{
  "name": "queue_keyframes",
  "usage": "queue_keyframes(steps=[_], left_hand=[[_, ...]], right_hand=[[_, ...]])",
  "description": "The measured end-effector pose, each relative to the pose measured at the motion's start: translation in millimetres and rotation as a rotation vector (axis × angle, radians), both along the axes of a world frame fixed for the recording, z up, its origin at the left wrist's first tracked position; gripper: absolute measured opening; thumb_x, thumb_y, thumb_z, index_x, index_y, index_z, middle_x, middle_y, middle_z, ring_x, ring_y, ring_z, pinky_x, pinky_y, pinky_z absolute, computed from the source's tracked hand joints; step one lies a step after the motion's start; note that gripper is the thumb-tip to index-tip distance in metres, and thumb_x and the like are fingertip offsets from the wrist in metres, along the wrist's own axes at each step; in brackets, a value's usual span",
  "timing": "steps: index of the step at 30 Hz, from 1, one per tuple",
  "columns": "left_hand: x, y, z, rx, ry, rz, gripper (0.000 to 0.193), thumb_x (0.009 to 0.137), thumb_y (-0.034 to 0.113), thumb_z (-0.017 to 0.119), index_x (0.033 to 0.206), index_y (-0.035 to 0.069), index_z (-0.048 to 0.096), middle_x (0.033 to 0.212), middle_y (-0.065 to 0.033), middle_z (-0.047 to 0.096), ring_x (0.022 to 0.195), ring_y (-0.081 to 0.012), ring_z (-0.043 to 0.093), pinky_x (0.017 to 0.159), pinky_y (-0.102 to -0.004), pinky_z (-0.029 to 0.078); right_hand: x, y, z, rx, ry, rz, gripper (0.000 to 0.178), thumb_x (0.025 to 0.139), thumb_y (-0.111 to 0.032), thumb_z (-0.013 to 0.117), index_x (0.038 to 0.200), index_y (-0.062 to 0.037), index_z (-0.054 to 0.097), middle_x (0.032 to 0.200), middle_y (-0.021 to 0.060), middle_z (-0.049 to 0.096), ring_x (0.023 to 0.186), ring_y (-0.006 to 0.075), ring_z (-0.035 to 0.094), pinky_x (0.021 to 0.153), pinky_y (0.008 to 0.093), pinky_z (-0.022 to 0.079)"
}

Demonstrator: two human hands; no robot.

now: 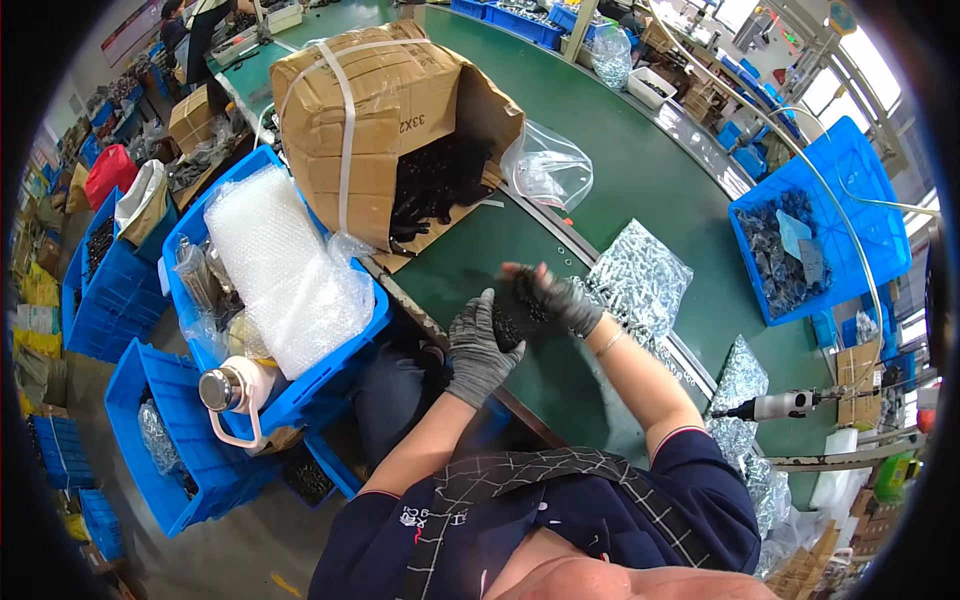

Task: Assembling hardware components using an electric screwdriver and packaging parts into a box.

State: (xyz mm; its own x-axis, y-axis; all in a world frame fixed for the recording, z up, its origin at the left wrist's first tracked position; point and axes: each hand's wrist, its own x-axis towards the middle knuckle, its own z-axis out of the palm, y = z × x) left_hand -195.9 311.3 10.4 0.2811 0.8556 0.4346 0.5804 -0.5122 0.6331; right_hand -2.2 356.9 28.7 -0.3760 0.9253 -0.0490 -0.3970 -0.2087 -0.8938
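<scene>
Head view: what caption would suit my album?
Gloved left hand gripping dark pieces, gloved right hand against them, above a green worktable near an open cardboard box.

The held bumpy mass [514, 320] is coloured black, the fingered knitted gloves [474, 348] grey; the six-o'clock fabric strap [522, 470] is checked black-and-white.

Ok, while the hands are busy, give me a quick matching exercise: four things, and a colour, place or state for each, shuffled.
1. Carton
2. Bottle
3. Bubble wrap
4. Left hand

A. In a grey glove
B. Pale pink, with a loop handle
C. Open toward the person, black parts inside
D. Lying over a blue tub

Pairs: 1-C, 2-B, 3-D, 4-A
</scene>
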Motion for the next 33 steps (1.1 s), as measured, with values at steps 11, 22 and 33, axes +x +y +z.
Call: queue_keyframes(steps=[11, 22, 33], left_hand=[[0.4, -9.8, 4.2, 0.085, 0.074, 0.079, 0.098, 0.057, 0.040, 0.081, 0.138, 0.007, 0.037, 0.127, -0.0221, 0.045, 0.115, -0.0380, 0.047, 0.102, -0.0533, 0.032], [-4.6, -6.3, -5.6, -0.018, 0.084, 0.030, 0.092, 0.063, 0.045, 0.078, 0.137, 0.006, 0.041, 0.122, -0.0210, 0.049, 0.113, -0.0387, 0.048, 0.101, -0.0527, 0.034], [-20.6, -9.0, -23.8, 0.083, -0.023, 0.054, 0.097, 0.064, 0.047, 0.078, 0.138, 0.001, 0.035, 0.129, -0.0266, 0.045, 0.119, -0.0434, 0.045, 0.108, -0.0558, 0.027]], right_hand=[[-17.0, -15.2, 18.6, -0.082, -0.307, 0.047, 0.048, 0.098, -0.042, 0.050, 0.122, -0.0019, 0.059, 0.116, 0.0092, 0.064, 0.107, 0.0150, 0.057, 0.097, 0.0309, 0.043], [-4.5, 252.1, -66.5, 0.334, -0.893, -0.595, 0.052, 0.089, -0.044, 0.060, 0.123, -0.0052, 0.059, 0.122, 0.0194, 0.060, 0.119, 0.0330, 0.053, 0.101, 0.0393, 0.041], [-15.0, 148.2, -0.9, 0.121, -0.896, -0.094, 0.035, 0.091, -0.035, 0.063, 0.112, -0.0067, 0.066, 0.092, 0.0069, 0.066, 0.088, 0.0154, 0.061, 0.077, 0.0291, 0.050]])
